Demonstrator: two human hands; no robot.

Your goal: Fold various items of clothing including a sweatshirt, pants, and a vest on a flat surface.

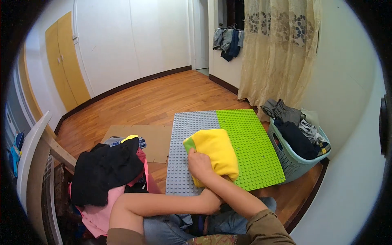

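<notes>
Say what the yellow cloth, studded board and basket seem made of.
Yellow cloth: soft matte fabric, perhaps fleece, from its rounded folds. Studded board: likely smooth moulded plastic, from its regular studs. Basket: probably satiny plastic, from its perforated wall.

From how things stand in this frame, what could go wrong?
The right hand holds the yellow garment with its forearm crossed over the left hand, so the arms might hinder each other and tug the cloth askew.
Clothes heap above the rim of the basket; a knock could spill some.
The black garment drapes loosely over the pile at left, so it might slide off.
</notes>
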